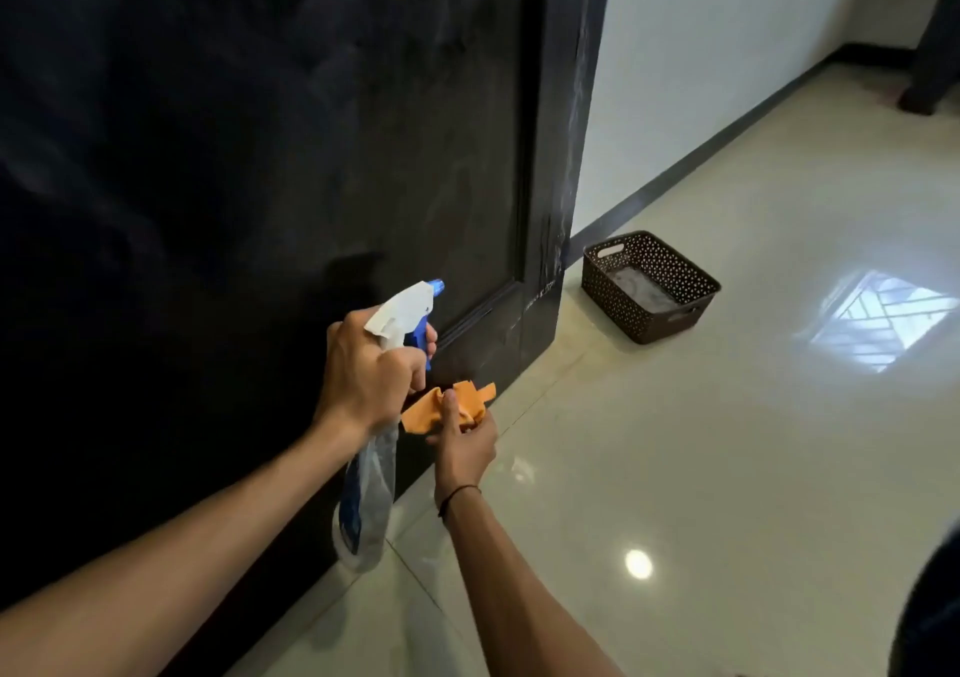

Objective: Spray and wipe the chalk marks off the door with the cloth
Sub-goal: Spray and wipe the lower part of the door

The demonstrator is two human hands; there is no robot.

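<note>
Two hands: both work low in front of the door [260, 157], near its bottom right corner.
Left hand [369, 372]: grips the neck of the spray bottle [366, 500], fingers [430, 340] curled round the blue trigger; nozzle points up and right toward the door's lower panel.
Spray bottle: clear body with a blue label hangs below the left hand, just in front of the door's bottom edge.
Right hand [464, 448]: holds the orange cloth [447, 406], thumb laid over it and fingers curled underneath, just right of the left hand; a dark band circles the wrist.
Cloth: bunched, close to the door's bottom edge; whether it touches the door cannot be told.
Chalk marks [571, 120]: pale smears run down the door's right edge strip, with faint streaks near its lower corner.
Basket [649, 287]: dark perforated, on the floor [727, 468] right of the door, beside the wall's dark skirting.
Floor: glossy pale tiles reflecting light, right of the door.
</note>
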